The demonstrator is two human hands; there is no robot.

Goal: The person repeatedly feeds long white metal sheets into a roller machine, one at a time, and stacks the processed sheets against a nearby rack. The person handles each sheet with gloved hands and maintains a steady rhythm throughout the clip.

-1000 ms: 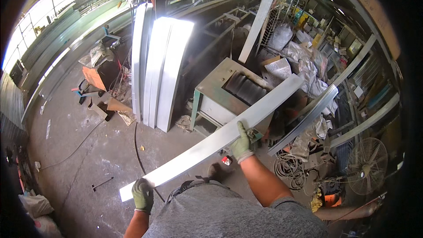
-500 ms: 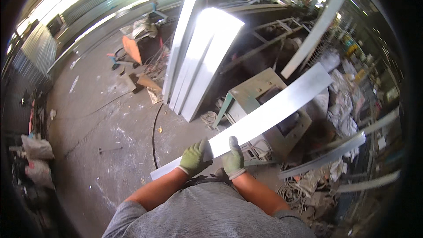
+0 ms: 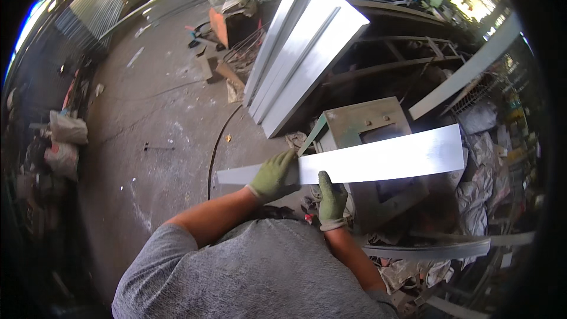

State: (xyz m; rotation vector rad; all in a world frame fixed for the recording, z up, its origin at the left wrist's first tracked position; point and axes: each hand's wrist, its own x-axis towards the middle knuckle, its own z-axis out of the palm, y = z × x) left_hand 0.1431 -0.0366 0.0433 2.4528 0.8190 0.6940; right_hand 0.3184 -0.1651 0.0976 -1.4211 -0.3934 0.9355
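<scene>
A long, flat, silvery metal profile [image 3: 387, 155] lies across in front of my body, its wide shiny end to the right and its narrower, greyer end to the left. My left hand [image 3: 274, 177], in a green work glove, is closed around it left of the middle. Also gloved in green, my right hand [image 3: 332, 201] grips the near edge with the thumb on top; its other fingers are hidden beneath. Beyond the profile, several similar metal profiles [image 3: 302, 62] stand upright and leaning together.
A grey-green metal machine housing [image 3: 369, 119] stands right under and behind the profile. Another long bar [image 3: 466, 71] slants at the right. Crumpled plastic sheeting [image 3: 475, 186] lies beyond. A dark cable [image 3: 220, 145] curves over the floor, and white sacks [image 3: 68, 127] sit far left.
The profile has turned clockwise, its right end lower, so it now lies nearly level. Both hands keep their hold. My view has shifted, moving the standing profiles up and right.
</scene>
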